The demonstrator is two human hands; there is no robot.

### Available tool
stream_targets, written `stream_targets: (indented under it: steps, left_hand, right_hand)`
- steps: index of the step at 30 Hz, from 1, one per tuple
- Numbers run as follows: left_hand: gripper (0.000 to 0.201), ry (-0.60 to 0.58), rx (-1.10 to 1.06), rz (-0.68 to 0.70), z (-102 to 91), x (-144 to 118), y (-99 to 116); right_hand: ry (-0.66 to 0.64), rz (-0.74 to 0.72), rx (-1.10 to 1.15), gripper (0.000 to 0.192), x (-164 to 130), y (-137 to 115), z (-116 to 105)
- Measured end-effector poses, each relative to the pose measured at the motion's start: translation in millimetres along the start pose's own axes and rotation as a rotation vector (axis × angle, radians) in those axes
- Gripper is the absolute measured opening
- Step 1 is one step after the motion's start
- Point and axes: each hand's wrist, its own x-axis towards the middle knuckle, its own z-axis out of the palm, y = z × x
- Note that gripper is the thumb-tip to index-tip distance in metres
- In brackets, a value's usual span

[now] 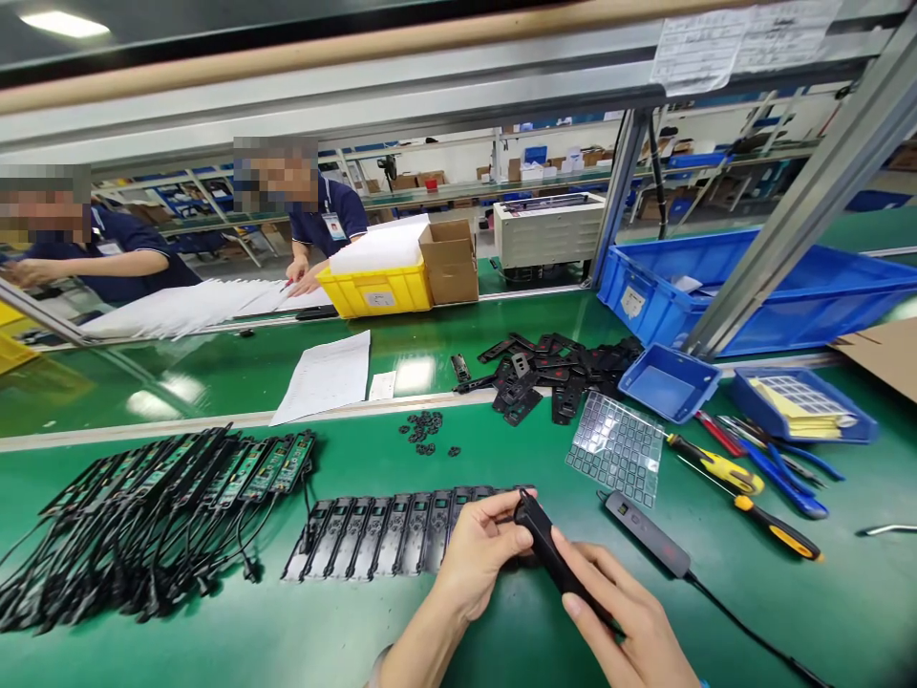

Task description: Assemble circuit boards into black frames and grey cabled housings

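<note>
Both my hands hold one slim black remote-like unit [543, 543] above the green table [287, 612]. My left hand [479, 549] pinches its upper end with thumb and fingers. My right hand [622, 621] grips its lower end from below. Just left of my hands lies a row of several open black units [387, 533] with circuit boards showing. A closed grey unit with a cable [646, 533] lies to the right of my hands.
A fanned stack of corded units [164, 487] fills the left. Black plastic covers [551, 375], small black parts [422, 430], a clear sticker sheet [616, 445], screwdrivers [745, 487], blue trays [670, 382] and a blue bin [752, 287] lie beyond. Two people work across the belt.
</note>
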Motion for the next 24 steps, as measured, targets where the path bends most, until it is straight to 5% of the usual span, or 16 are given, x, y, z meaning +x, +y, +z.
stream_targets:
  steps: [8,13,18,24]
  left_hand:
    - [0.045,0.048,-0.072,-0.008,-1.3,-3.2,1.6]
    - [0.038,0.111,-0.096,0.080,-0.5,-3.5,-6.9]
    - [0.032,0.153,-0.094,0.160,-0.1,-6.5,-14.9]
    - [0.031,0.099,0.012,0.206,-4.9,-5.7,-16.2]
  right_hand:
    - [0.083,-0.076,-0.269,0.046,6.2,0.8,9.0]
    - [0.070,0.051,-0.088,0.025,9.7,4.6,9.6]
    - [0.300,-0.098,-0.226,0.016,10.9,7.4,19.9]
    - [0.331,-0.099,-0.163,0.016,12.7,9.6,26.1]
